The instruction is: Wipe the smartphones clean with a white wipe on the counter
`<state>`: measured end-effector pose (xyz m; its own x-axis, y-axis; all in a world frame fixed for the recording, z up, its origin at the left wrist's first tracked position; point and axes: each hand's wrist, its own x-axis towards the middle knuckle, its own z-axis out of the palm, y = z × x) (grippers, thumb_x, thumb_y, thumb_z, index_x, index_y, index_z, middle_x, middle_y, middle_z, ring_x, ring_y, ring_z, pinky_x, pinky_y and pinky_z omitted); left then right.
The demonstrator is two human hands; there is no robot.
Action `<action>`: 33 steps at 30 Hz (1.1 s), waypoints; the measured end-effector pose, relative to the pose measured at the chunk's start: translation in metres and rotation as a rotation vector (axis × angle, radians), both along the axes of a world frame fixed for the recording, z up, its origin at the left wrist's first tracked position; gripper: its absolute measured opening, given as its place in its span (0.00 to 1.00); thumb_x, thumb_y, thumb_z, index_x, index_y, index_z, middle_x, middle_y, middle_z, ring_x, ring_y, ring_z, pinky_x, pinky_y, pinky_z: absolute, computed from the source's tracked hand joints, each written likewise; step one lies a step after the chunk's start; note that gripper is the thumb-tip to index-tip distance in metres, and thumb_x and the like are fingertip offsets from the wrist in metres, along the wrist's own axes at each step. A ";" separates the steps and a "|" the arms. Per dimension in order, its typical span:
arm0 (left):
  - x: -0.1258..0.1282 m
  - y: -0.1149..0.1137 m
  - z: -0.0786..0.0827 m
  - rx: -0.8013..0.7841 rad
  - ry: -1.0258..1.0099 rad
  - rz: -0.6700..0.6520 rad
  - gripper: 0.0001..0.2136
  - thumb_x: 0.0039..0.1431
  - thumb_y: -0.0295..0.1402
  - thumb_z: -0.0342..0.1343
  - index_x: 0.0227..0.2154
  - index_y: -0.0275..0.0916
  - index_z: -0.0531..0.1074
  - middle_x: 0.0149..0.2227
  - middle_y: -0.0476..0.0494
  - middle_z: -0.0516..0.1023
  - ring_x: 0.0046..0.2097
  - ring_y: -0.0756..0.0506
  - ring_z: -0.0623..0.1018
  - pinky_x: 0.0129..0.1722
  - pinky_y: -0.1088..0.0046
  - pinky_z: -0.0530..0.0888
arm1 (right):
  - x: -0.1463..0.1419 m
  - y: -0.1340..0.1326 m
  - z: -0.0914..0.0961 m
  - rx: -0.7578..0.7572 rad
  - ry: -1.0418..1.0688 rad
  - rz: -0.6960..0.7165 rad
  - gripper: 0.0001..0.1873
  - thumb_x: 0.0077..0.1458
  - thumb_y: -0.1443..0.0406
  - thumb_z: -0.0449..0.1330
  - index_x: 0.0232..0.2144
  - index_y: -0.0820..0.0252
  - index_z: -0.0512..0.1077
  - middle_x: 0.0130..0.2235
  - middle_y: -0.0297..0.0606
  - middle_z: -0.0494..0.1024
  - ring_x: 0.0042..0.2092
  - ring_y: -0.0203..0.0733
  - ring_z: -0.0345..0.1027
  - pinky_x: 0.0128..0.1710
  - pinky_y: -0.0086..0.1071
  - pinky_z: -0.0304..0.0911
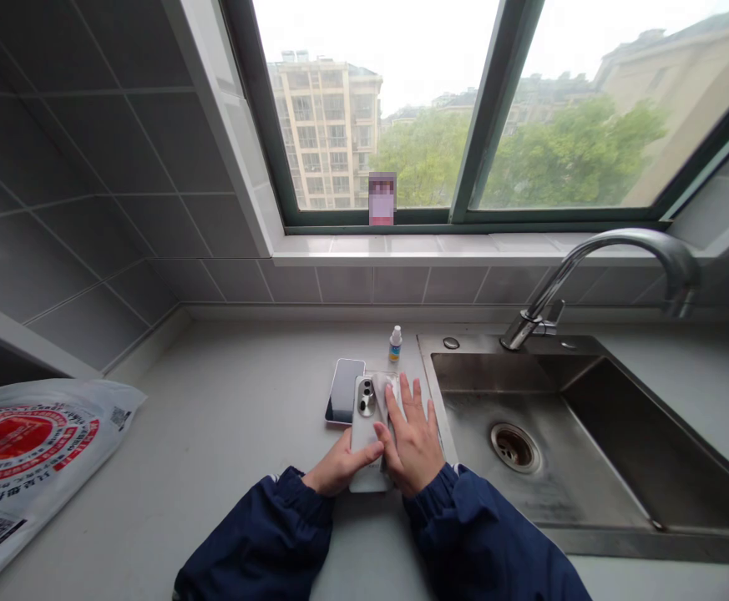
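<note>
My left hand [336, 463] is closed around the lower left edge of a white phone [364, 474], its thumb across the back. The camera module faces up near the phone's top. Over the phone's right side lies my right hand [415, 434], fingers stretched out and spread. A white wipe [382, 391] is under its index finger, against the phone's upper back; part of it is hidden. A second phone [346, 392], dark screen up, rests on the counter just beyond. Behind my right fingers stands a small white-capped bottle [395, 344] with a blue and yellow label.
A steel sink [564, 451] with a curved faucet [615, 242] is set into the counter at the right. At the left lies a white plastic bag [32, 459] with red print. Beyond the pale counter [214, 467], a tiled wall rises to a window with a blurred pink item [382, 200] on its frame.
</note>
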<state>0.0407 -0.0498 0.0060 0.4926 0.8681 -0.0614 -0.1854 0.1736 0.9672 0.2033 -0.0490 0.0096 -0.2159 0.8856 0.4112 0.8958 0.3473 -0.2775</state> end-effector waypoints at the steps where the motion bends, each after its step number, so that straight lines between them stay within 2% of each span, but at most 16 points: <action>1: 0.000 0.001 0.001 0.013 0.012 -0.010 0.24 0.58 0.39 0.60 0.55 0.36 0.67 0.57 0.36 0.72 0.59 0.35 0.70 0.59 0.58 0.65 | 0.000 0.001 -0.001 -0.005 -0.001 -0.002 0.30 0.65 0.59 0.46 0.66 0.63 0.51 0.70 0.49 0.40 0.69 0.61 0.30 0.60 0.64 0.45; 5: 0.000 0.002 -0.001 0.020 0.031 -0.041 0.25 0.55 0.38 0.62 0.54 0.34 0.67 0.55 0.33 0.74 0.56 0.34 0.72 0.57 0.56 0.67 | 0.002 0.003 -0.004 -0.004 0.018 0.007 0.31 0.66 0.58 0.46 0.68 0.59 0.48 0.70 0.47 0.39 0.69 0.61 0.30 0.60 0.63 0.47; 11: -0.002 0.001 -0.008 -0.015 -0.016 -0.114 0.26 0.56 0.35 0.62 0.57 0.37 0.65 0.57 0.35 0.72 0.58 0.35 0.71 0.58 0.57 0.65 | 0.004 0.004 -0.004 0.020 0.055 -0.010 0.34 0.66 0.57 0.46 0.69 0.57 0.40 0.70 0.47 0.38 0.69 0.63 0.32 0.59 0.64 0.49; 15: -0.001 -0.002 -0.010 -0.092 -0.036 -0.169 0.29 0.55 0.36 0.62 0.59 0.39 0.61 0.53 0.33 0.74 0.49 0.35 0.77 0.49 0.56 0.73 | 0.004 0.003 0.002 0.047 0.079 -0.005 0.34 0.66 0.57 0.46 0.69 0.55 0.40 0.70 0.47 0.36 0.69 0.63 0.31 0.59 0.65 0.46; 18: 0.001 -0.004 -0.005 -0.119 -0.032 -0.217 0.27 0.55 0.37 0.62 0.57 0.38 0.63 0.48 0.33 0.77 0.44 0.36 0.79 0.43 0.58 0.75 | 0.004 0.002 0.006 0.044 0.092 0.039 0.32 0.66 0.57 0.47 0.68 0.55 0.44 0.70 0.46 0.35 0.69 0.62 0.29 0.60 0.64 0.44; 21: 0.002 -0.005 0.002 -0.104 -0.002 -0.247 0.24 0.55 0.38 0.61 0.54 0.37 0.67 0.44 0.35 0.79 0.43 0.37 0.79 0.45 0.57 0.74 | 0.004 0.001 0.008 0.032 0.112 0.090 0.30 0.66 0.57 0.47 0.67 0.53 0.49 0.70 0.44 0.34 0.69 0.62 0.27 0.61 0.64 0.42; 28: 0.003 -0.006 0.011 -0.079 0.029 -0.284 0.24 0.58 0.38 0.59 0.57 0.37 0.67 0.46 0.33 0.78 0.45 0.33 0.79 0.47 0.53 0.73 | 0.005 0.001 0.010 0.065 0.105 0.148 0.29 0.65 0.59 0.48 0.66 0.52 0.52 0.71 0.44 0.34 0.69 0.63 0.28 0.61 0.64 0.42; 30: 0.004 -0.006 0.012 -0.028 0.023 -0.239 0.24 0.58 0.37 0.58 0.57 0.38 0.67 0.50 0.33 0.77 0.50 0.32 0.76 0.53 0.51 0.69 | 0.003 -0.001 0.010 0.080 0.088 0.176 0.28 0.64 0.60 0.50 0.66 0.51 0.54 0.71 0.43 0.33 0.69 0.64 0.28 0.61 0.64 0.41; 33: 0.005 -0.005 0.010 0.099 0.009 -0.092 0.29 0.57 0.35 0.59 0.62 0.41 0.61 0.61 0.36 0.67 0.62 0.33 0.65 0.63 0.52 0.57 | 0.000 -0.004 0.011 0.085 0.070 0.229 0.28 0.63 0.61 0.51 0.65 0.51 0.56 0.71 0.43 0.31 0.69 0.65 0.27 0.61 0.65 0.40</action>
